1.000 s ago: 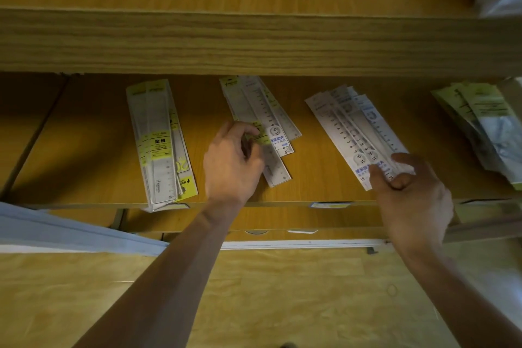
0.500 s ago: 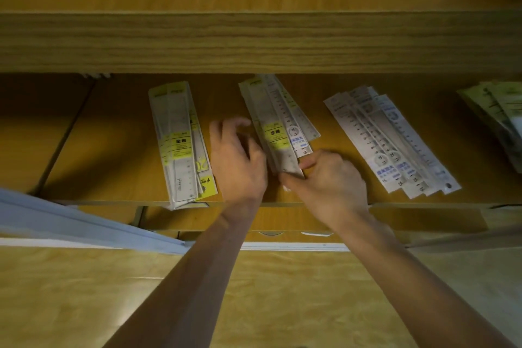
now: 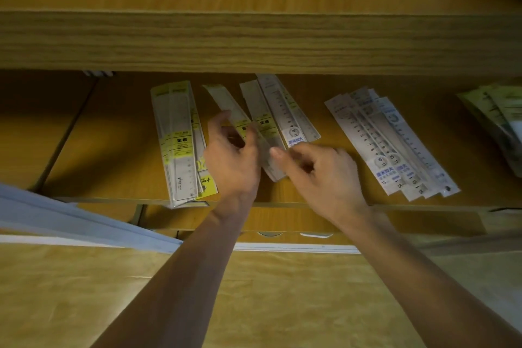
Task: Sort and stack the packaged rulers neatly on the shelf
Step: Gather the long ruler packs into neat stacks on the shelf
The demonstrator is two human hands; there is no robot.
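Since half a second ago the left hand [image 3: 233, 159] has peeled one yellow-labelled ruler pack [image 3: 229, 106] leftward off the middle pile [image 3: 275, 110], fingers curled round it. On the wooden shelf [image 3: 107, 150], the right hand [image 3: 322, 175] pinches that pile's near end. Left of the grip lies the yellow stack [image 3: 178, 133]; right, the blue-labelled stack [image 3: 395, 147].

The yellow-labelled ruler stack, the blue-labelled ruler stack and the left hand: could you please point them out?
yellow-labelled ruler stack [image 3: 180, 147]: head view, label.
blue-labelled ruler stack [image 3: 389, 147]: head view, middle.
left hand [image 3: 233, 158]: head view, back.
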